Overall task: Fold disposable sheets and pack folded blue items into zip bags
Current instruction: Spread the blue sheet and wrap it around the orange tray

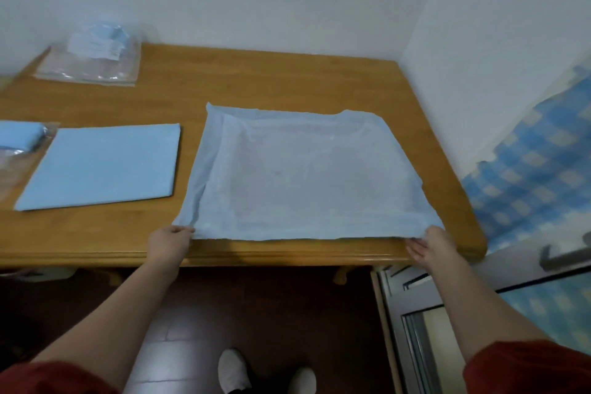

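The counter (287,73) fills the middle of my view, its front edge running just ahead of my body. The disposable sheet (303,176) I am working on is spread open and nearly flat on its right half, from the centre out toward 3 o'clock. Its near hem lies along the counter's front edge, I judge so that I can lift that hem and carry it to 12 o'clock for a fold. The sheet is wrinkled and its far corners curl a little.

At 9 o'clock, well apart from the open sheet, lies a folded blue item (102,166), flat and square, ready for packing. At 10 o'clock by the wall sits a clear zip bag (92,57) with something blue and a white label inside. Another bag with a blue roll (19,137) shows at the far 9 o'clock edge, cut off by the frame.

Both my arms reach forward, nearly straight and spread to the sheet's width, so the hem should rise evenly. My left hand (169,241), at 7 o'clock, knuckles up, has its grip pinched on the near left corner. My right hand (430,245), at 5 o'clock, is turned palm inward with its fingers along the underside of the near right corner. Whether that grip is closed on the sheet I cannot tell.
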